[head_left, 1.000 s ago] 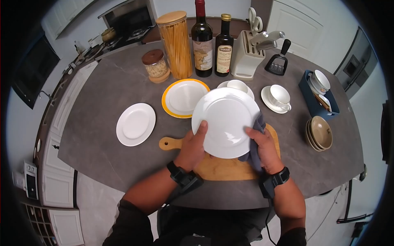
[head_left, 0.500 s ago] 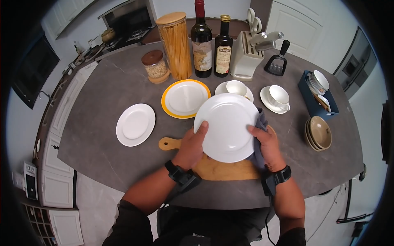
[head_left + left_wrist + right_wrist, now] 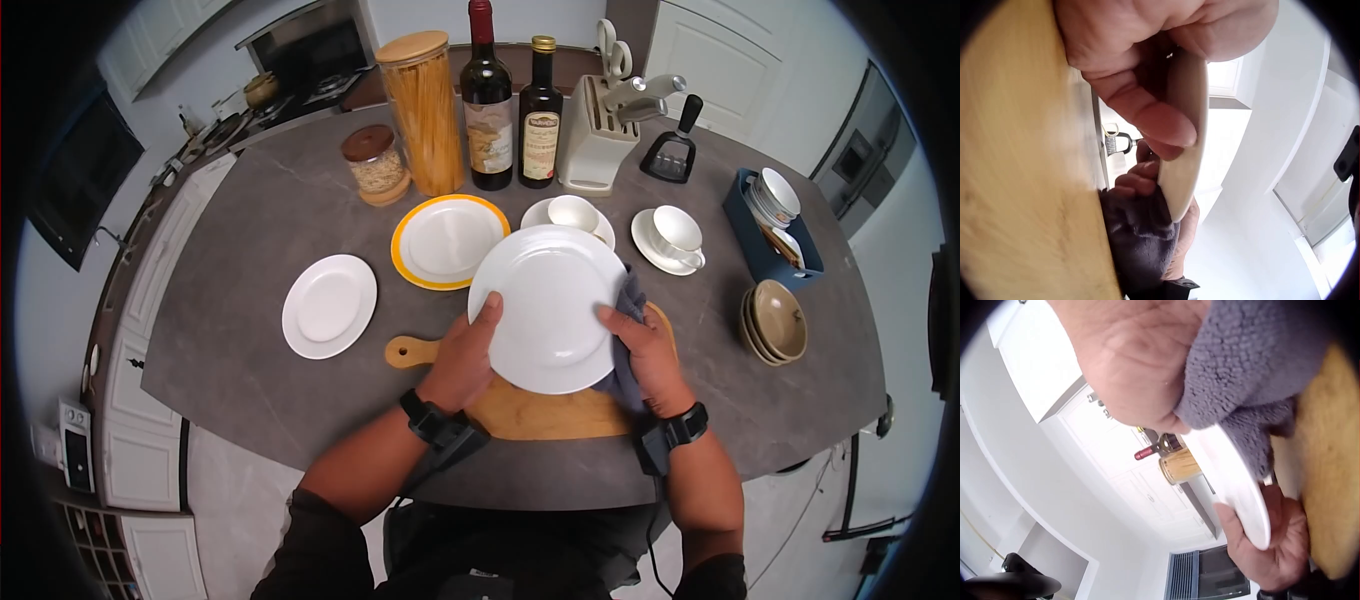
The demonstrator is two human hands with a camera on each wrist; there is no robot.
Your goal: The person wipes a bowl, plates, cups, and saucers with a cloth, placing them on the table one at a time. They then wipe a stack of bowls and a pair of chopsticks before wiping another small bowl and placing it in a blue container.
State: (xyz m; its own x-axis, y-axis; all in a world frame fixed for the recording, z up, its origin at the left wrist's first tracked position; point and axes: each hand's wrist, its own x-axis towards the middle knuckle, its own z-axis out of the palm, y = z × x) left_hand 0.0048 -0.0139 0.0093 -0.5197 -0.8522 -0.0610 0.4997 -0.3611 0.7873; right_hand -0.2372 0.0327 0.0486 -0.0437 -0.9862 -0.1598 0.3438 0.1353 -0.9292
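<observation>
Both hands hold a round white plate above the wooden cutting board. My left hand grips its left edge, thumb on top; the left wrist view shows the fingers curled under the plate. On the opposite side my right hand grips the rim with a grey-purple cloth bunched between palm and plate. In the right wrist view the cloth covers most of the right fingers and lies against the plate's underside.
Left on the table are a white oval plate and a yellow-rimmed plate. Two cups on saucers stand behind, brown bowls and a blue bin at right. Jars, bottles and a knife block line the back.
The held plate has tilted and come slightly toward me, uncovering more of the cup behind it. Both hands keep their grip, and the cloth stays in the right hand.
</observation>
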